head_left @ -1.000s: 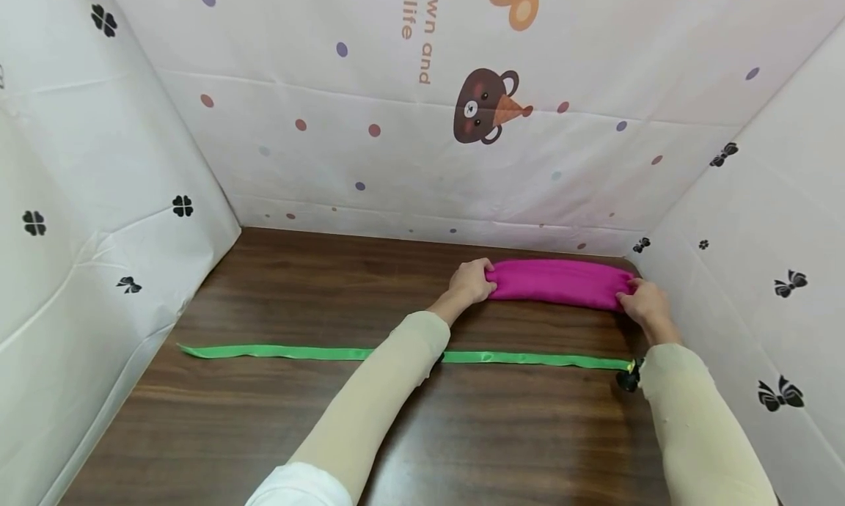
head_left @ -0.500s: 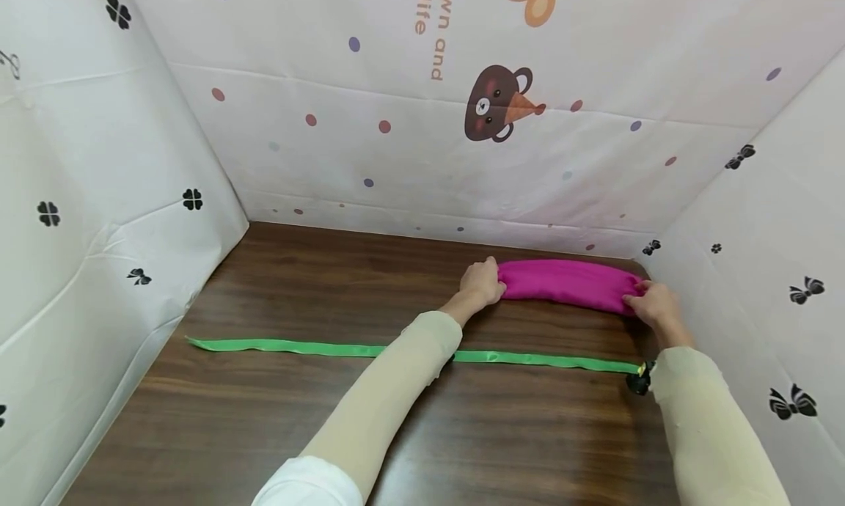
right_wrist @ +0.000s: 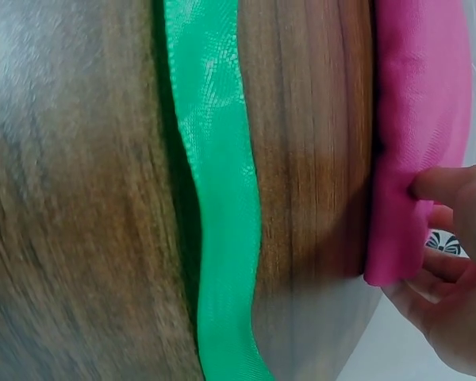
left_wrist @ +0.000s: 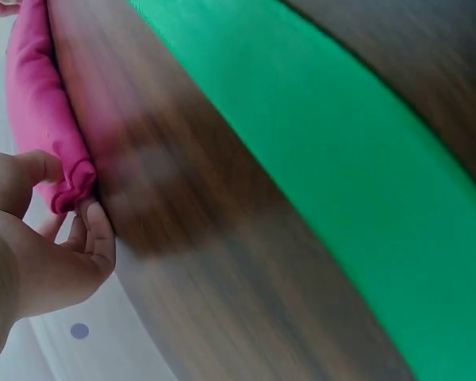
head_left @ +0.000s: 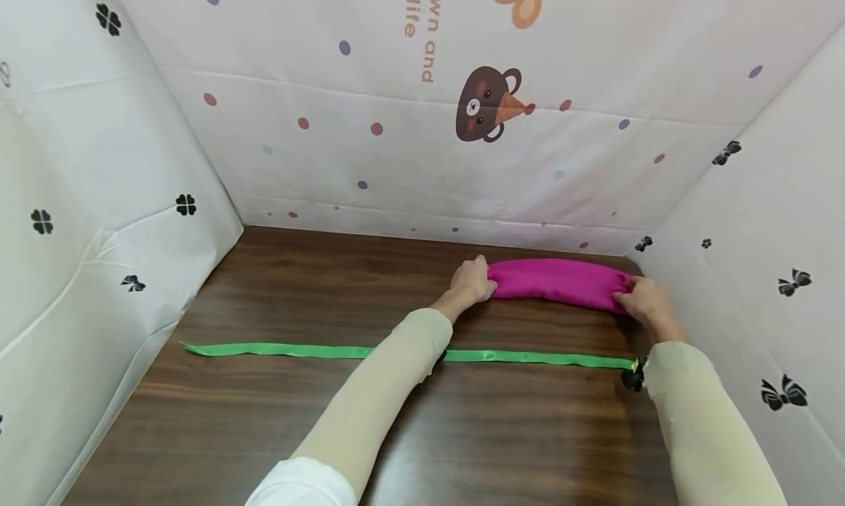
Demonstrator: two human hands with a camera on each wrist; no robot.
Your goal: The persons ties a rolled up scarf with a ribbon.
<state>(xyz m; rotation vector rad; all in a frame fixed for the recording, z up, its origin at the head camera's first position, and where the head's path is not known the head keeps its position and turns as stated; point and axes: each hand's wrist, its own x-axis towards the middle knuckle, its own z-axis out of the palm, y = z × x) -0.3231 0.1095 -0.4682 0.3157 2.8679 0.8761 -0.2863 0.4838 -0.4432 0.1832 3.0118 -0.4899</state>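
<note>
A magenta cloth [head_left: 557, 280], folded or rolled into a long padded strip, lies along the back right of the wooden table. My left hand [head_left: 472, 279] grips its left end; in the left wrist view the thumb is on one side of the bunched cloth end and the curled fingers are on the other. At the opposite end, my right hand [head_left: 648, 303] pinches the cloth between thumb and fingers. Nearer to me, a flat green ribbon [head_left: 528, 357] runs across the table, passing under my left forearm in the head view.
A small black object [head_left: 632, 376] with a bit of yellow sits at the ribbon's right end, partly behind my right sleeve. White printed sheets form a back wall [head_left: 422, 161] and side walls around the brown table [head_left: 317, 411].
The head view swings slightly and returns. Both hands keep hold of the cloth's ends, and the strip bows a little more toward its right end. The ribbon stays put.
</note>
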